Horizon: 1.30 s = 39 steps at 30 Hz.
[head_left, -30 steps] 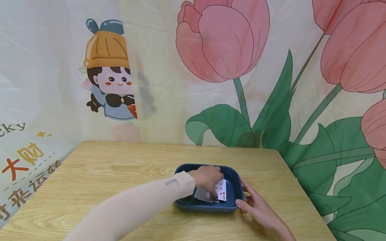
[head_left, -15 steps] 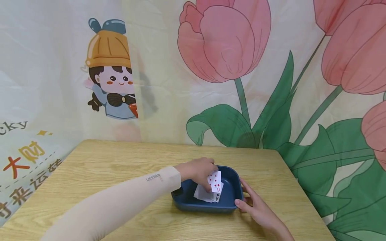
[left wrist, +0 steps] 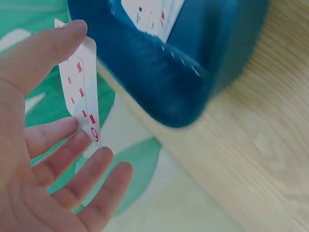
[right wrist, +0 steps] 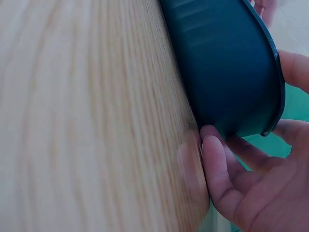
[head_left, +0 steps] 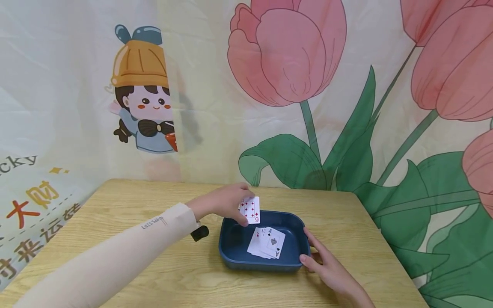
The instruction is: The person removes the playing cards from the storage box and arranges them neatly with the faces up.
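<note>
My left hand (head_left: 227, 202) pinches one playing card (head_left: 253, 211) between thumb and fingers, above the far left part of a dark blue plastic basin (head_left: 294, 239). Red diamonds show on the face of that card, which stands tilted in the left wrist view. Inside the basin lies a loose pile of white playing cards (head_left: 269, 244), fanned a little, an ace of spades on top. At the basin's right end, my right hand (head_left: 327, 264) holds the wall, thumb at the near corner and fingers along the outer side, as the right wrist view also shows.
The basin stands on a wood-grain table (head_left: 165, 252). Behind the table hangs a printed cloth (head_left: 208, 107) with tulips and a cartoon figure. A small black device (head_left: 200, 233) sits under the left cuff.
My left hand has lifted the diamond card off the pile and carried it up and left, uncovering the ace of spades. The right hand stays at the basin's end.
</note>
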Motion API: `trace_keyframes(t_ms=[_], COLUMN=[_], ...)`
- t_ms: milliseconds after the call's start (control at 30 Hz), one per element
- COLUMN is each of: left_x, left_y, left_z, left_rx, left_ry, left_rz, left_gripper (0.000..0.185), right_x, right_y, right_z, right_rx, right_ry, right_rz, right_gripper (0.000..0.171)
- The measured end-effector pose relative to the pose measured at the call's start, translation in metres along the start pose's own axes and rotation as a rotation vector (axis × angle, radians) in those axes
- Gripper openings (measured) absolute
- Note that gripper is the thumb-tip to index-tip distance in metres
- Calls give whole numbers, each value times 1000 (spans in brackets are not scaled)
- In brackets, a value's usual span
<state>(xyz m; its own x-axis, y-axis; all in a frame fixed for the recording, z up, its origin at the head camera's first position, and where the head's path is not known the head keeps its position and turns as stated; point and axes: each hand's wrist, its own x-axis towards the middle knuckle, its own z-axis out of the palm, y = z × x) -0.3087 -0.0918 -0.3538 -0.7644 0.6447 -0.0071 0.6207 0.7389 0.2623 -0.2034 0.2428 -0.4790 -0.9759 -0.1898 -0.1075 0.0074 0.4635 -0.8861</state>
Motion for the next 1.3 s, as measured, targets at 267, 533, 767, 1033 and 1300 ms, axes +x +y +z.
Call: trace_keyframes(t_ms=[267,533,767,1033,1300], left_x=[-22,-41,-54,-66,-69], left_y=[-31,-61,-78,-90,-93], left_z=[-16,-22,-16,2,21], left_rx=[-18,-7,16,-5,-48], left_ry=[56,100,98,45,4], left_rz=[-45,-78,-108,-146,-187], left_gripper=[82,82,80,81,79], right_x=[1,3,2,2,2], right_y=[0,0,2,4,2], right_z=[1,1,-1,-3,-3], right_rx=[-14,-24,-26,-1,-7], right_ry=[10,14,-5,6,-5], right_rz=[6,11,-11,-5,-21], right_gripper=[79,80,82,81,80])
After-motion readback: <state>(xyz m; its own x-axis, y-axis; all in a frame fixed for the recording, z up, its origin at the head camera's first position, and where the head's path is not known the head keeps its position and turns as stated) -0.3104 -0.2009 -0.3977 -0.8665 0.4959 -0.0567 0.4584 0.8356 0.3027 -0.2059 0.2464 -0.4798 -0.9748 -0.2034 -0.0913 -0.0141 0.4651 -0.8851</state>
